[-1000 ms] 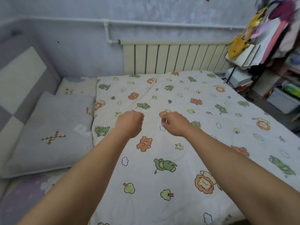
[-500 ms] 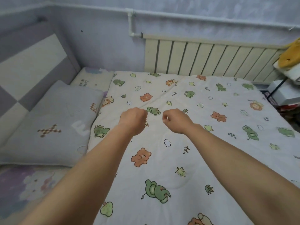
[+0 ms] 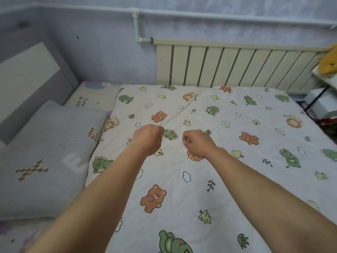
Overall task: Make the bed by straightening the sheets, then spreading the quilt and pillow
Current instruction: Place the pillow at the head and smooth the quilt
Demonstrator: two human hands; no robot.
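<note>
Across the bed, the quilt [image 3: 218, 179] lies spread beside the pillow [image 3: 45, 152]. We judge it soft and light, apt to crease, best taken at an edge or corner. Our left grip [image 3: 147, 138] and right grip [image 3: 197, 143] hover clenched over its middle, no cloth visibly caught.

Both bare arms reach forward, left hand [image 3: 147, 138] and right hand [image 3: 197, 143] curled into fists, side by side, not touching.
</note>
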